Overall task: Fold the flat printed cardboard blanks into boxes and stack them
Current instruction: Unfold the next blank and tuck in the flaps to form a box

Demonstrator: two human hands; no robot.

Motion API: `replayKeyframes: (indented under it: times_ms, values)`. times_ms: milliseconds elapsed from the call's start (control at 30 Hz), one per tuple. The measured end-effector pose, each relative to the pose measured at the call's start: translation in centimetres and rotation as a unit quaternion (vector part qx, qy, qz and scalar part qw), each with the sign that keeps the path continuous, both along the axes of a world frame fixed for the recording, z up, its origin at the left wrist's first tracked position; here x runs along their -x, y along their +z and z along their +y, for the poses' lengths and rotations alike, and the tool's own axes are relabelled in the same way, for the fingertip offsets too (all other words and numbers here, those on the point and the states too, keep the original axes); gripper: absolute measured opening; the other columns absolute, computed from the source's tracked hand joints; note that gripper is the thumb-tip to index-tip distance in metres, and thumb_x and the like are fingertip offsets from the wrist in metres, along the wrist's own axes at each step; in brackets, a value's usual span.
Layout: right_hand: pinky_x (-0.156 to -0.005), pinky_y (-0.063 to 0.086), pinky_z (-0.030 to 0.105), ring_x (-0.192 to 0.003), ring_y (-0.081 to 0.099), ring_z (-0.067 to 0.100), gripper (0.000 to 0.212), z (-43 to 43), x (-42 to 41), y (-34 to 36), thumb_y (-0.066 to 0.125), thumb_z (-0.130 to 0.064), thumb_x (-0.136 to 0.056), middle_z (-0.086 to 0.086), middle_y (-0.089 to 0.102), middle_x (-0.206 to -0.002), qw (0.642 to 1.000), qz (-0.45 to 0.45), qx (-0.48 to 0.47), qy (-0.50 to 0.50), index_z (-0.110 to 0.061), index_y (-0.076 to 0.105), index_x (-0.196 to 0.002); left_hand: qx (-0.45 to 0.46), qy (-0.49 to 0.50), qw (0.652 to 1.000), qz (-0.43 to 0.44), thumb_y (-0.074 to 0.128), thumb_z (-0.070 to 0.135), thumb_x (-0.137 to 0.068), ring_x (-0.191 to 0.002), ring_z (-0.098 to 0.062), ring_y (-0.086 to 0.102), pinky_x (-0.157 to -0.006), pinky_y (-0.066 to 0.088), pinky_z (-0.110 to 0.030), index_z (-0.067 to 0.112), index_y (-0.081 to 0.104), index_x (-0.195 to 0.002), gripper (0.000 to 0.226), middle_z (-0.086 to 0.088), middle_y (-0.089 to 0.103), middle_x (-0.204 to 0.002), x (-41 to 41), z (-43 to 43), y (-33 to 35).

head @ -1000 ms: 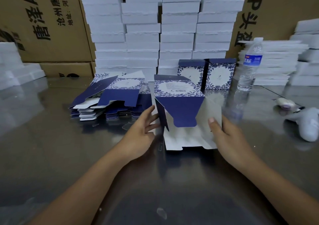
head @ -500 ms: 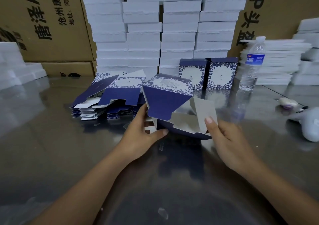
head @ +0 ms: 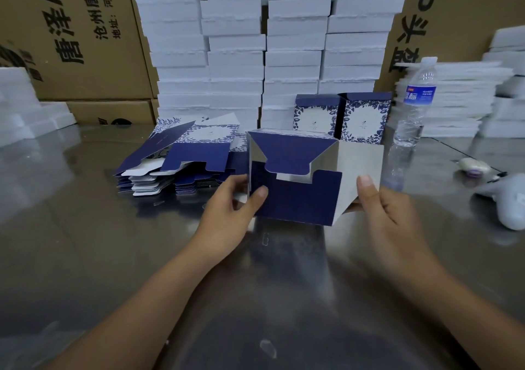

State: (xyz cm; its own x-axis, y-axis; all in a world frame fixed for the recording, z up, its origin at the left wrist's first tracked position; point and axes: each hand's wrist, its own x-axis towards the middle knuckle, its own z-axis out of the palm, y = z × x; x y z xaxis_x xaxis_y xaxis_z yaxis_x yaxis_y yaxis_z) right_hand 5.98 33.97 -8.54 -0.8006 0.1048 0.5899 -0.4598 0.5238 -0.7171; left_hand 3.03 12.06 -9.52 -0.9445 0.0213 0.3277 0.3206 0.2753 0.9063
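The near box (head: 295, 199) is showing navy flaps and grey insides. The far boxes (head: 316, 117) are showing navy leaf borders around white panels. Foam (head: 235, 43) behind is looking white.

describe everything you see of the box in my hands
The half-folded box is thin card, navy outside, pale grey inside. One end faces the camera: a tapered navy flap folded down, a notched navy flap below, a grey side flap open rightward. The left hand grips its left edge, thumb on the lower flap; the right hand pinches the grey flap.

Bare forearms (head: 136, 298), left hand (head: 227, 210), right hand (head: 389, 210), short plain fingernails (head: 364, 181)
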Motion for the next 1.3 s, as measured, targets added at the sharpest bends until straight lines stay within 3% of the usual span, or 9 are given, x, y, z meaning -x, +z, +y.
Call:
replayKeyframes:
  times_ms: [133,233,400,633,767,933,1033,1133,1300]
  values:
    - [-0.068,0.048,0.024,-0.078,0.062,-0.002,0.018,-0.3,-0.1,-0.2,0.052,-0.039,-0.089,-0.018,0.067,-0.088,0.997,0.018,-0.064,-0.024,-0.028,0.059,-0.101,0.007,0.013,1.000,0.014,0.048,0.037,-0.095,-0.077,-0.006,0.065,-0.068,0.051,-0.015,0.031,0.056,-0.097,0.011,0.001,0.066,-0.094,0.0,0.2,0.0]
    - [-0.082,0.047,0.031,-0.089,0.058,0.004,0.042,-0.5,0.0,-0.7,0.054,-0.041,-0.085,-0.016,0.058,-0.096,0.990,-0.042,-0.132,-0.025,-0.026,0.044,-0.123,-0.009,0.021,0.999,0.029,0.047,0.033,-0.096,-0.068,0.001,0.064,-0.057,0.046,-0.007,0.027,0.057,-0.096,0.011,0.001,0.065,-0.088,-0.1,0.5,0.1]
    - [-0.091,0.038,0.041,-0.082,0.055,0.016,0.053,-0.6,-0.4,-0.3,0.027,-0.065,-0.084,-0.012,0.054,-0.065,0.947,-0.139,-0.273,-0.092,-0.024,0.053,-0.062,-0.029,0.037,0.998,0.046,0.045,0.026,-0.098,-0.073,-0.010,0.063,-0.053,0.043,-0.003,0.018,0.056,-0.100,0.014,0.004,0.064,-0.087,-0.5,1.0,0.3]
    - [-0.042,0.032,0.009,-0.037,0.044,0.002,0.056,-0.8,0.2,-0.4,0.044,-0.045,-0.093,-0.005,0.048,-0.039,0.982,-0.185,0.033,-0.019,-0.016,0.054,-0.047,-0.039,0.009,0.997,0.062,0.046,0.022,-0.098,-0.060,0.005,0.062,-0.053,0.042,-0.003,0.023,0.056,-0.088,0.015,0.009,0.064,-0.078,-1.5,2.2,0.6]
    - [-0.044,0.033,0.019,-0.048,0.047,0.018,0.049,-0.7,0.5,0.0,0.048,-0.024,-0.097,-0.006,0.042,-0.037,0.983,-0.137,0.118,-0.035,-0.014,0.047,-0.048,-0.073,0.007,0.995,0.062,0.051,0.021,-0.095,-0.059,0.004,0.062,-0.052,0.043,-0.004,0.014,0.058,-0.091,0.011,-0.004,0.065,-0.076,-1.9,2.9,0.2]
    - [-0.038,0.028,0.010,-0.036,0.040,0.002,0.049,-0.5,0.1,0.7,0.039,0.005,-0.093,-0.011,0.046,-0.034,0.989,-0.086,0.115,-0.029,-0.013,0.041,-0.048,-0.059,-0.012,0.991,0.119,0.049,0.019,-0.089,-0.056,0.005,0.056,-0.050,0.039,-0.004,0.030,0.050,-0.079,0.015,0.024,0.060,-0.063,-2.3,3.3,0.3]
    - [-0.040,0.029,0.009,-0.038,0.041,0.001,0.047,-0.9,0.0,0.7,0.042,0.001,-0.095,-0.008,0.047,-0.037,0.985,-0.074,0.154,0.000,-0.013,0.046,-0.051,-0.076,-0.058,0.995,0.042,0.049,-0.001,-0.092,-0.060,-0.007,0.051,-0.056,0.044,-0.017,0.005,0.055,-0.094,0.009,0.013,0.058,-0.065,-2.1,3.4,0.3]
    - [-0.041,0.030,0.008,-0.038,0.041,-0.002,0.047,-1.6,0.0,0.4,0.044,0.003,-0.094,-0.009,0.048,-0.038,0.986,-0.065,0.150,0.042,-0.015,0.049,-0.051,-0.087,-0.068,0.993,-0.037,0.040,-0.018,-0.090,-0.043,-0.002,0.049,-0.040,0.036,-0.007,0.011,0.043,-0.068,0.037,0.011,0.050,-0.041,-2.7,2.9,0.2]
    - [-0.046,0.037,0.012,-0.039,0.046,0.002,0.052,-2.1,0.1,-0.2,0.046,-0.009,-0.096,-0.003,0.048,-0.038,0.976,-0.082,0.193,0.066,-0.017,0.048,-0.044,-0.143,-0.084,0.981,-0.105,0.043,0.006,-0.098,-0.036,-0.004,0.037,-0.049,0.038,-0.020,0.012,0.036,-0.059,0.040,0.008,0.037,-0.042,-2.8,3.0,1.1]
